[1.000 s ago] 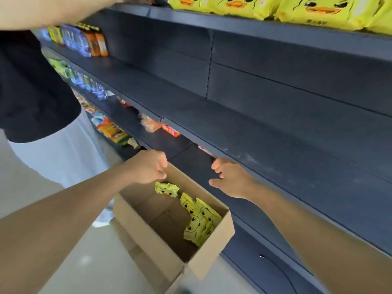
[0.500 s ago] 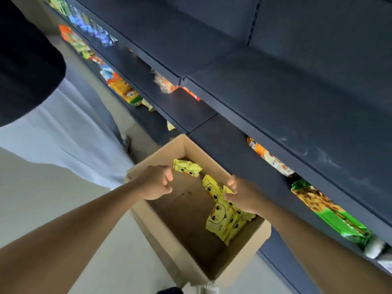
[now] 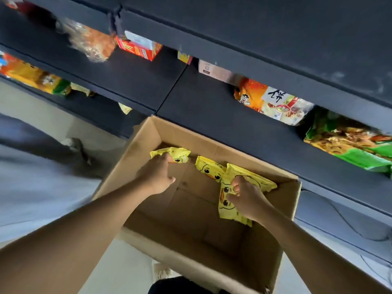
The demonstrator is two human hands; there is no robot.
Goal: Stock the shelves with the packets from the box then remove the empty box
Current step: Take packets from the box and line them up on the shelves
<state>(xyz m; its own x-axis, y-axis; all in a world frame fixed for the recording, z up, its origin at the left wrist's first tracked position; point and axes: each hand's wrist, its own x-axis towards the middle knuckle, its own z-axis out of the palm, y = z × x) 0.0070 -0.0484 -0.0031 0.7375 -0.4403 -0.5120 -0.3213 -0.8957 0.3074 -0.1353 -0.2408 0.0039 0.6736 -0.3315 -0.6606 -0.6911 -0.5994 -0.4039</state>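
Down inside the cardboard box (image 3: pixel 282 200), both hands are picking up the last yellow packets. At the far left corner the left hand (image 3: pixel 158 177) reaches a lone packet (image 3: pixel 180 154); its fingers (image 3: pixel 167 160) curl at the near edge, though whether they hold it yet I cannot tell. On the right, the right hand (image 3: pixel 247 198) pinches the top of a small pile of packets (image 3: pixel 214 169) leaning against the right wall. So the unloading step is in hand, with only a few packets left, and the box cannot go until they are out. Next, each hand needs a firm hold and a lift clear of the high box walls toward the dark shelves (image 3: pixel 212 107). The nearest shelf is bare in front, but noodle bags (image 3: pixel 273 102) and a red carton (image 3: pixel 137 49) sit further back.
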